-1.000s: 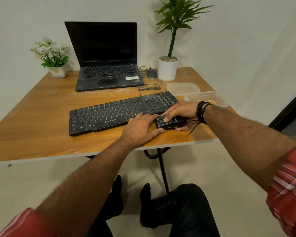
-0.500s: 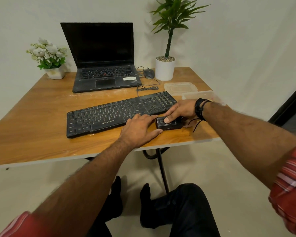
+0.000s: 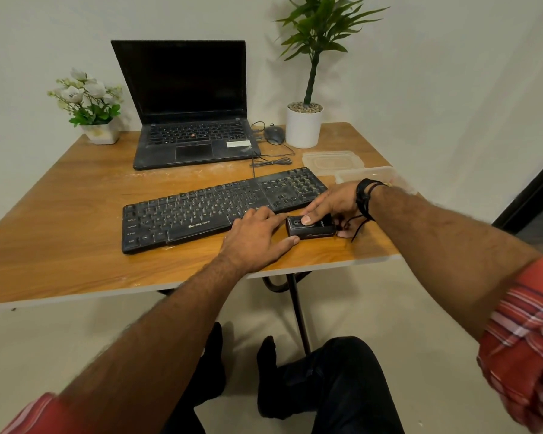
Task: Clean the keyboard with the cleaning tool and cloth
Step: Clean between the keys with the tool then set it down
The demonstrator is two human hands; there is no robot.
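Meanwhile the right hand curled round the small black cleaning tool on the table, just beside the keyboard; the left hand lay flat, fingers straight, touching both.

The table is showing a smooth wood-grain top with pale dusty streaks. The keyboard is looking like matt black plastic, dusty. Two containers are appearing as cloudy clear plastic, and the plant pot as smooth white.
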